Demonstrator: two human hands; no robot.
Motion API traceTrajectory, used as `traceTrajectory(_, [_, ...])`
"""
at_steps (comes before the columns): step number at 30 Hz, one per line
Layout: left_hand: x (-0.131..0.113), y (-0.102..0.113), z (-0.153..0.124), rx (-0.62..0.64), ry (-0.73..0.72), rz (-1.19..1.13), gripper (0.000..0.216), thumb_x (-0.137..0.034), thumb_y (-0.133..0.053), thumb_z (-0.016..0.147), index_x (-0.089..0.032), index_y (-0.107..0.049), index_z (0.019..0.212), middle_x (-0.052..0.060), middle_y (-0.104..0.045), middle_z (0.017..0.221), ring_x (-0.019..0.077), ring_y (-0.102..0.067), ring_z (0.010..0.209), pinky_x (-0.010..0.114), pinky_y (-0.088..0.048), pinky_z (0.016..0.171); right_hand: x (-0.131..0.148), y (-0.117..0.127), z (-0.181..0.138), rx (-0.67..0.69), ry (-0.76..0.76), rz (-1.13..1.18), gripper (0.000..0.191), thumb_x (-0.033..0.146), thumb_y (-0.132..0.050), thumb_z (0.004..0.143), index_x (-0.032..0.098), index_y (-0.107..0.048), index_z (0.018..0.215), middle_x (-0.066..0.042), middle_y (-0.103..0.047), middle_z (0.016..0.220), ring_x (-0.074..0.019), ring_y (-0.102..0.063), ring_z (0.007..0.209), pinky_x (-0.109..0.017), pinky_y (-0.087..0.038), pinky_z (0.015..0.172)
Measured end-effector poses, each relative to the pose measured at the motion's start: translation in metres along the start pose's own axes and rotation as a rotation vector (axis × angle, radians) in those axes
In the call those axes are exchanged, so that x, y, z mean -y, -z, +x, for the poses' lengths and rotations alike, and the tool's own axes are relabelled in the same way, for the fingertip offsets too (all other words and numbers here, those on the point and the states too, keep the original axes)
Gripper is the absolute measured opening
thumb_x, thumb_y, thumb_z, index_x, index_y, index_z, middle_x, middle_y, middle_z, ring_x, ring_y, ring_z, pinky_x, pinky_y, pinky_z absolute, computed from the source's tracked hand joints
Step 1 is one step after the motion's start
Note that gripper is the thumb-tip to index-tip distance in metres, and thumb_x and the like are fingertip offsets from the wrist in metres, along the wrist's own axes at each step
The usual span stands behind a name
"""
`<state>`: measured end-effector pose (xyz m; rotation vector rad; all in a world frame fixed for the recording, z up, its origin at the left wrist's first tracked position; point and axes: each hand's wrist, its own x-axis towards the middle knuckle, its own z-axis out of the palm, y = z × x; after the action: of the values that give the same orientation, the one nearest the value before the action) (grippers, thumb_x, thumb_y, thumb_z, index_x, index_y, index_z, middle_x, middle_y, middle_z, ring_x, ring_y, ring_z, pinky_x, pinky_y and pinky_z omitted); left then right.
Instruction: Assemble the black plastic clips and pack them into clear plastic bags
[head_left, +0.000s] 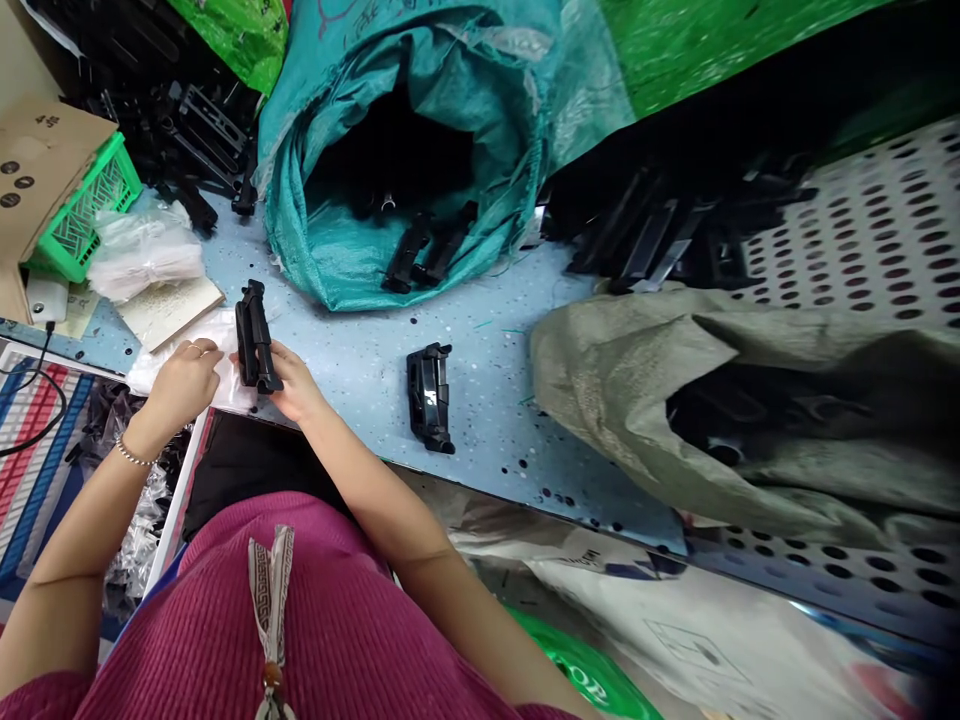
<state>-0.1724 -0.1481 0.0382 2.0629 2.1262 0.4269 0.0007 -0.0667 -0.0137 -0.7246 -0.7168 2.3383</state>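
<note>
My right hand (295, 383) is closed around a long black plastic part (255, 340), held upright above the table's near edge. Just left of it, my left hand (184, 380) is pinched on a clear plastic bag (234, 388), which lies partly under the hands and the part. A similar black part (430, 398) rests alone on the blue speckled table (495, 350), to the right. Beyond my left hand are a flat cream-coloured pad (169, 308) and a bundle of clear bags (150, 245).
A teal woven sack (337, 285) lies at the back, its mouth facing me, with black parts inside. At right is a grey sack (600, 370) holding dark pieces. More black parts (202, 135) heap at back left, near a green basket (82, 215) and cardboard (45, 160).
</note>
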Motion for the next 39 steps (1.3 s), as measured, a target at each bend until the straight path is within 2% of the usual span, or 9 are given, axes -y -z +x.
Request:
traceTrajectory(5, [0.006,0.018,0.012,-0.183,0.032,0.091,0.035,-0.007,-0.040,0.090,-0.012,-0.075,0.095,0.018,-0.068,0.107,0.0296,-0.062,0.102,0.047,-0.055,0.092,-0.009,-0.002,0.008,-0.059,-0.007,-0.005,0.026,0.032,-0.075,0.081,0.021,-0.067,0.103,-0.002,-0.078,0.086,-0.0171,-0.073,0.079,-0.025,-0.056,0.070])
traceTrajectory(9, [0.009,0.027,0.008,-0.022,0.003,0.150,0.035,-0.004,-0.042,0.087,-0.014,-0.075,0.090,0.020,-0.069,0.116,0.0335,-0.062,0.106,0.052,-0.054,0.092,-0.006,0.003,0.001,-0.046,-0.025,0.027,0.025,0.028,-0.073,0.084,0.021,-0.066,0.106,-0.001,-0.077,0.086,-0.0171,-0.073,0.079,-0.026,-0.058,0.068])
traceTrajectory(13, [0.024,0.021,0.008,0.011,0.063,0.008,0.047,-0.006,-0.043,0.086,-0.011,-0.069,0.125,0.019,-0.064,0.131,0.0298,-0.063,0.113,0.047,-0.055,0.099,-0.005,0.015,-0.022,0.097,-0.189,0.093,0.021,0.037,-0.072,0.086,0.020,-0.062,0.095,-0.002,-0.072,0.076,-0.0166,-0.067,0.061,-0.026,-0.054,0.052])
traceTrajectory(18, [0.018,0.013,-0.003,0.009,0.040,-0.269,0.070,-0.008,-0.049,0.082,-0.014,-0.046,0.152,0.018,-0.049,0.151,0.0216,-0.066,0.111,0.038,-0.056,0.101,-0.019,0.020,-0.035,0.219,-0.460,0.071,0.024,0.038,-0.067,0.088,0.016,-0.059,0.086,-0.003,-0.065,0.064,-0.0070,-0.038,0.039,-0.018,-0.028,0.034])
traceTrajectory(22, [-0.031,0.006,-0.036,0.085,-0.186,-0.361,0.082,-0.001,-0.044,0.085,-0.023,-0.029,0.163,0.015,-0.043,0.159,0.0267,-0.049,0.142,0.045,-0.045,0.118,-0.019,0.009,-0.041,0.053,-0.250,-0.126,0.025,0.042,-0.068,0.088,0.018,-0.061,0.087,0.001,-0.059,0.061,-0.0084,-0.040,0.044,-0.019,-0.028,0.039])
traceTrajectory(26, [-0.058,0.008,-0.063,0.150,-0.224,-0.511,0.085,-0.003,-0.047,0.088,-0.031,-0.022,0.165,0.014,-0.042,0.159,0.0244,-0.056,0.135,0.039,-0.056,0.107,-0.012,-0.001,-0.064,-0.030,0.016,-0.404,0.030,0.041,-0.074,0.085,0.024,-0.066,0.108,0.003,-0.061,0.075,-0.0126,-0.053,0.063,-0.021,-0.041,0.053])
traceTrajectory(31, [-0.047,0.013,-0.078,-0.094,-0.061,-0.454,0.066,-0.009,-0.049,0.094,-0.033,-0.044,0.156,0.011,-0.058,0.144,0.0217,-0.063,0.124,0.035,-0.057,0.103,-0.022,-0.001,-0.072,0.191,-0.232,0.013,0.028,0.048,-0.063,0.089,0.021,-0.058,0.090,0.003,-0.053,0.071,-0.0066,-0.022,0.046,-0.020,-0.021,0.039])
traceTrajectory(33, [-0.047,0.009,-0.081,-0.137,-0.123,-0.421,0.069,-0.008,-0.048,0.095,-0.033,-0.040,0.158,0.011,-0.059,0.143,0.0220,-0.062,0.127,0.036,-0.055,0.106,-0.026,0.000,-0.069,0.176,-0.221,0.077,0.027,0.047,-0.061,0.090,0.021,-0.054,0.088,0.004,-0.050,0.070,-0.0066,-0.017,0.046,-0.020,-0.018,0.040])
traceTrajectory(39, [-0.074,0.001,-0.081,0.004,-0.381,-0.411,0.075,-0.014,-0.054,0.096,-0.030,-0.026,0.164,0.015,-0.057,0.144,0.0257,-0.061,0.130,0.041,-0.057,0.106,-0.015,-0.008,-0.079,-0.134,0.126,-0.597,0.026,0.036,-0.068,0.087,0.026,-0.054,0.108,0.004,-0.058,0.080,-0.0145,-0.053,0.064,-0.025,-0.045,0.059])
